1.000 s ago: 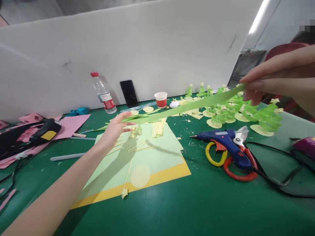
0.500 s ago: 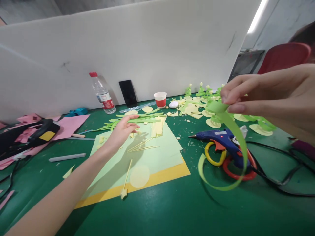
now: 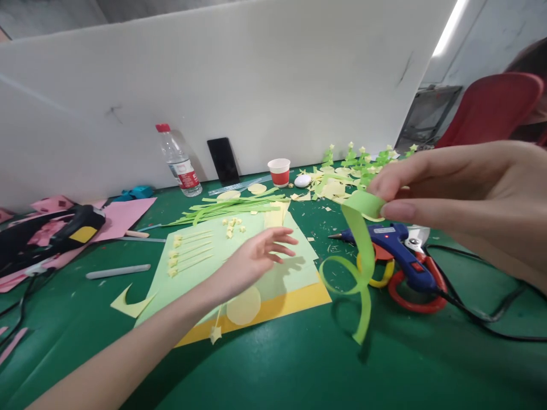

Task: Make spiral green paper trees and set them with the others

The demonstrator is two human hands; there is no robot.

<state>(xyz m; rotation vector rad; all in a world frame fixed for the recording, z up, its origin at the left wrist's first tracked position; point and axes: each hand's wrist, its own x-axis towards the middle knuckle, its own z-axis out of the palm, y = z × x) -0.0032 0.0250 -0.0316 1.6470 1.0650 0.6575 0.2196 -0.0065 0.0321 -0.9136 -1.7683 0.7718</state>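
Right hand (image 3: pixel 461 193) pinches a curling green paper strip (image 3: pixel 360 242); left hand (image 3: pixel 256 259) hovers open. A firm pinch should hold the coil tight.

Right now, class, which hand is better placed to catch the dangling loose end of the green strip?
Probably the left hand: open and empty above the light green sheet, beside the curling green strip. The right hand is busy pinching its top end.

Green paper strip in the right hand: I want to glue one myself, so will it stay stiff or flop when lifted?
Probably floppy: the green paper strip hangs from the right hand and curls into a loop. Likely very light: a fingertip pinch holds it. Seemingly springy, so it may recoil.
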